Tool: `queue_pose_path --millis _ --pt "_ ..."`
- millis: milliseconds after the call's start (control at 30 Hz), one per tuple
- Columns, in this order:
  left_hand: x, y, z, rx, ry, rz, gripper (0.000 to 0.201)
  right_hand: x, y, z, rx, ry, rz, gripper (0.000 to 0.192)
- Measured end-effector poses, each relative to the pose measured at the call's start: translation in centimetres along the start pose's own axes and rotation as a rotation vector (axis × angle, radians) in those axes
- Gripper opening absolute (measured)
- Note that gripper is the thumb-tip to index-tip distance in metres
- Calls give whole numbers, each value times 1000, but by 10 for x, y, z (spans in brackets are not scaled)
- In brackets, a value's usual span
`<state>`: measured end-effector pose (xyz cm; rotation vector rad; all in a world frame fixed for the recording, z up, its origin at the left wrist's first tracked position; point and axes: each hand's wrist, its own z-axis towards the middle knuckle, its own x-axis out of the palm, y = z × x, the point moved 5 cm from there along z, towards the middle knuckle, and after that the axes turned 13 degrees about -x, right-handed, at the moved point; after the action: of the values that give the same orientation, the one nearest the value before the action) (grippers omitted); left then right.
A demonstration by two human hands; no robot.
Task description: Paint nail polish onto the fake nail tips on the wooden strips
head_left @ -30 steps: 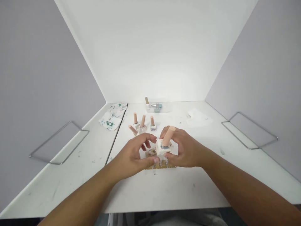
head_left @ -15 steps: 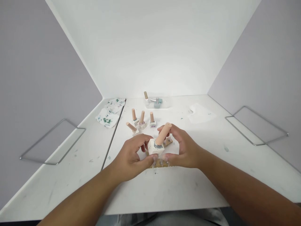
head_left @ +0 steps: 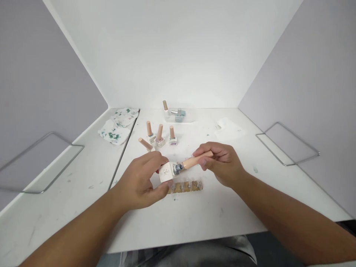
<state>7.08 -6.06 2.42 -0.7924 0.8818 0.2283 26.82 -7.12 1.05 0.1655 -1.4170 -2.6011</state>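
**Nail polish bottle held sideways, cap partly drawn out**

A small white nail polish bottle (head_left: 167,172) sits just below the middle of the frame, tipped on its side above the tabletop (head_left: 194,218). The left hand (head_left: 141,181) is clamped around the square body, thumb beneath and fingers over the top. The right hand (head_left: 222,163) pinches the long tan cap (head_left: 196,161) between thumb and fingertips. The cap points toward the right of the frame, and a short grey neck shows between it and the bottle, so the two parts look loosened or just separating; whether a brush is free of the neck cannot be told. The two hands are close together, joined only through the bottle.

Directly under the bottle lies a tan strip (head_left: 185,186) carrying a row of clear nail tips. They look unpainted, though they are small in the picture. Judging from that, opening the bottle is about done and any painting is yet to start.

Further up the frame stand three more bottles (head_left: 160,136) with tan caps, and a fourth (head_left: 145,144) lies tilted beside them. Behind these, near the back wall, a clear tray (head_left: 191,118) holds a few other bottles. A stained cloth (head_left: 116,128) lies in the upper left, a white paper (head_left: 229,129) to the right, and wire frames (head_left: 289,144) rest at both edges.
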Motion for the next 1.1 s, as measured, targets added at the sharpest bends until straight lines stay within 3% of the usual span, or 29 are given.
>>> queue_pose_path --millis 367,467,633,833,967,1100 --pt "1 7 1 -3 61 -16 18 -31 -24 -16 148 -57 197 9" --pt "-2 10 2 11 71 1 17 -38 -30 -13 202 20 175 12" --pt "-4 12 3 -2 92 84 18 -31 -34 -13 367 276 121 16" --pt "-11 9 4 31 -9 146 19 -24 -29 -13 559 358 24 14" --pt "-11 10 5 2 -18 180 16 -32 -27 -8 526 272 -78 14" --pt "-12 8 7 0 -37 204 13 -30 -26 -8 485 288 -29 14"
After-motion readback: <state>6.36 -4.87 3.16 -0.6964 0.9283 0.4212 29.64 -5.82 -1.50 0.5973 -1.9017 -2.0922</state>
